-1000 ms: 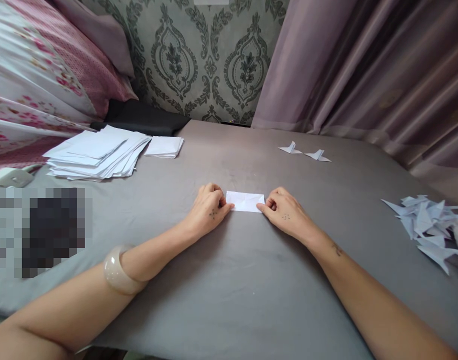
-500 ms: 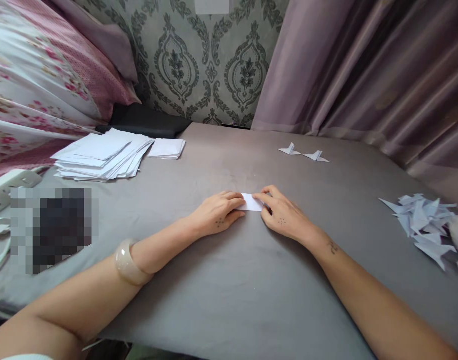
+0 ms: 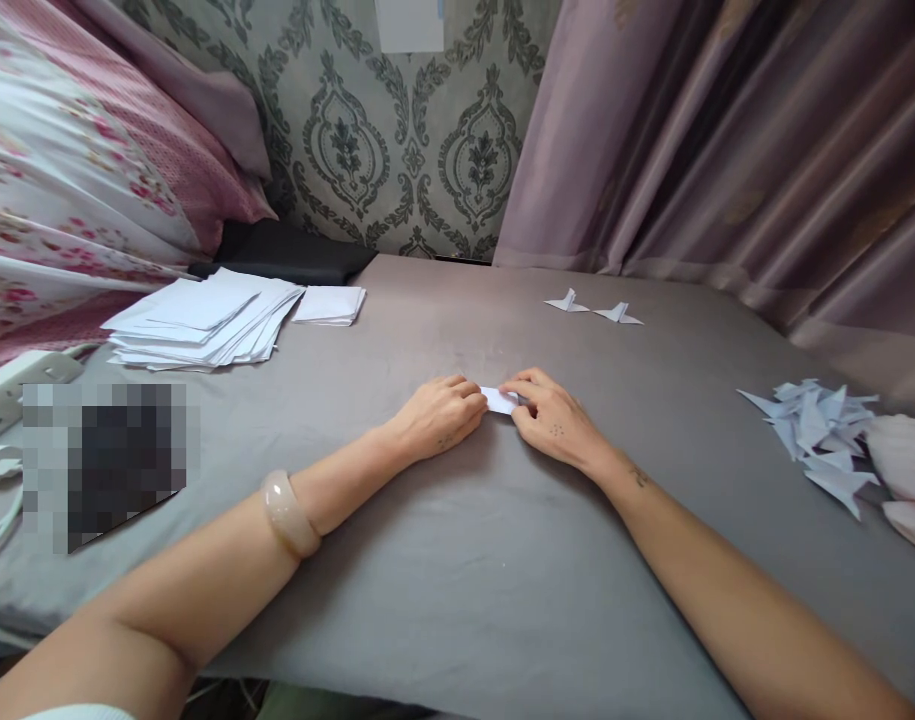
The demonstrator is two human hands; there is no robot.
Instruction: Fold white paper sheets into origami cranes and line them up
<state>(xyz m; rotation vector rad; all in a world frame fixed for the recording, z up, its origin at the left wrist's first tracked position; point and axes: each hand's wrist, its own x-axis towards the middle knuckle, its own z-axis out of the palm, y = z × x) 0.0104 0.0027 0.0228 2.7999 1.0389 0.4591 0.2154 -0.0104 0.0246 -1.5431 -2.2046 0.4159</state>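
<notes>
A small folded piece of white paper (image 3: 500, 401) is between my two hands at the middle of the grey cloth-covered surface (image 3: 457, 560). My left hand (image 3: 446, 415) has its fingers curled and closed on the paper's left end. My right hand (image 3: 554, 415) pinches the right end, thumb at the near edge and index finger on top. Much of the paper is covered by my fingers, so its exact folds cannot be made out.
A stack of white paper sheets (image 3: 202, 315) and a smaller paper pile (image 3: 329, 306) lie at back left. Two folded paper shapes (image 3: 567, 302) sit at back right, a heap of similar pointed ones (image 3: 817, 425) at right beside pale cloth (image 3: 907, 465). A power strip (image 3: 22, 385) is far left.
My left thumb has tucked in and the fingers have curled more tightly at the paper. Less of the paper shows, and it is slightly tilted. The camera view has shifted a little.
</notes>
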